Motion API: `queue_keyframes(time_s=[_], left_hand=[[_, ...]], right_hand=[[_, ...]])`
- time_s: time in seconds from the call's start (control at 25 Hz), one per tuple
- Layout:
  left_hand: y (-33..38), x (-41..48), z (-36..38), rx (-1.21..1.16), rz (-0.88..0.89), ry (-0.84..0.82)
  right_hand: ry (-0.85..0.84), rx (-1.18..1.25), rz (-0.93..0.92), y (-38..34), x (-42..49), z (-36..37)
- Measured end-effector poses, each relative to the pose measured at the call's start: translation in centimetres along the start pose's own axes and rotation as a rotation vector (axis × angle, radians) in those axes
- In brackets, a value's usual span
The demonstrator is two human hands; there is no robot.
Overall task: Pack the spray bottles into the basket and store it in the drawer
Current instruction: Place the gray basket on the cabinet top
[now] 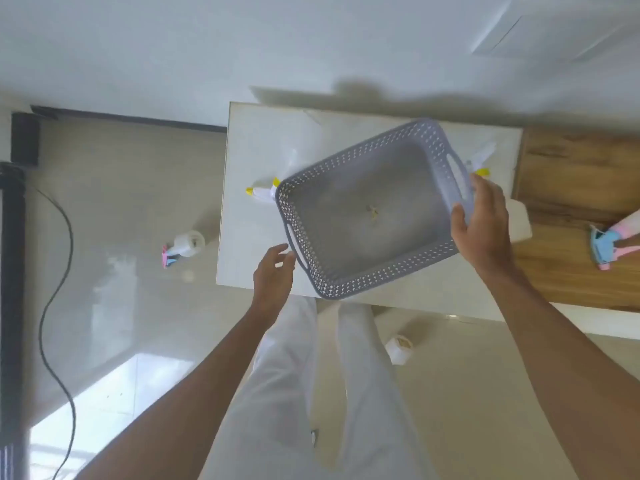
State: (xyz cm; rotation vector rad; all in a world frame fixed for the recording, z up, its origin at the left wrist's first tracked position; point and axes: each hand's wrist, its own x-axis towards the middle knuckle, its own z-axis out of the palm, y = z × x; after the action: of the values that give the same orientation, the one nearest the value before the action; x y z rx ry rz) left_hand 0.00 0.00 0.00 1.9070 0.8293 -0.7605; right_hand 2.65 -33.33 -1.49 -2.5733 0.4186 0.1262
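Observation:
A grey perforated basket (349, 271), with nothing in it, sits tilted over the white cabinet top (252, 140). My right hand (485, 226) grips its right rim near a handle slot. My left hand (273, 275) hovers open just beside the basket's left handle, fingers apart. A white spray bottle with yellow nozzle (261, 194) lies left of the basket, partly hidden by it. Another yellow-tipped spray bottle (481, 161) lies behind the right rim. A pink-and-blue spray bottle (609, 244) lies on the wooden surface at right. Another pink-and-blue spray bottle (183, 247) stands on the floor at left.
A wooden top (575, 174) adjoins the cabinet on the right. A white container (519, 223) sits behind my right hand. A small white tub (400, 348) rests on the floor by my legs. A black cable (52, 289) and dark stand run along the left.

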Motion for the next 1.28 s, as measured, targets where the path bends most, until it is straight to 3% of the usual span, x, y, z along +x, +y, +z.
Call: queue_keyframes(time_s=[0.24,0.36,0.84,1.28], left_hand=[[0.4,3.6,0.8,-0.303,-0.08,-0.068],[0.6,4.3,0.9,-0.372,-0.071,-0.063],[2.6,6.8,-1.2,-0.23,0.117,0.005],[2.0,8.5,-2.4,-0.135,0.183,0.014]], right_hand=[[0.049,0.061,0.058,1.1,2.0,2.2],[0.069,0.157,0.178,0.8,3.0,3.1],[0.199,0.372,0.49,0.1,-3.4,4.2],[0.231,0.43,0.579,-0.9,-7.4,6.4]])
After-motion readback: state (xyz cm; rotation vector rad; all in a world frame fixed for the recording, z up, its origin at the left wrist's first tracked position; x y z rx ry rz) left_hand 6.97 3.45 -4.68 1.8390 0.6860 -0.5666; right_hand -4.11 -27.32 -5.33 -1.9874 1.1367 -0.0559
